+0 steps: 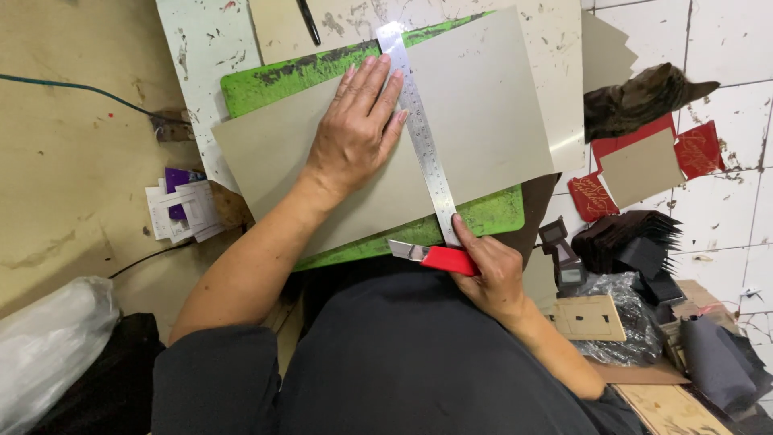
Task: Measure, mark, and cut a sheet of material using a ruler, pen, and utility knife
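On the worktop (209,48) there is one green cutting mat (266,76), and on it lies one large sheet of grey card (483,113), a little turned against the mat. One steel ruler (419,133) lies across the card, from the far edge down to the near edge of the mat. One utility knife (435,256) with a red body is at the near end of the ruler, its blade pointing to the left, just beside the near edge of the card.

The left hand (354,133) lies flat on the card, palm down, with the fingers stretched out and pressed along the left side of the ruler. Its grip is open; it holds nothing, only presses. The forearm comes in at a slant from the lower left.

The right hand (491,274) has its grip closed around the red knife body, with the thumb reaching up to the ruler end.

To the right, on the tiled floor (725,32), lie three red card pieces (699,149) and one stack of dark folded pieces (632,242).
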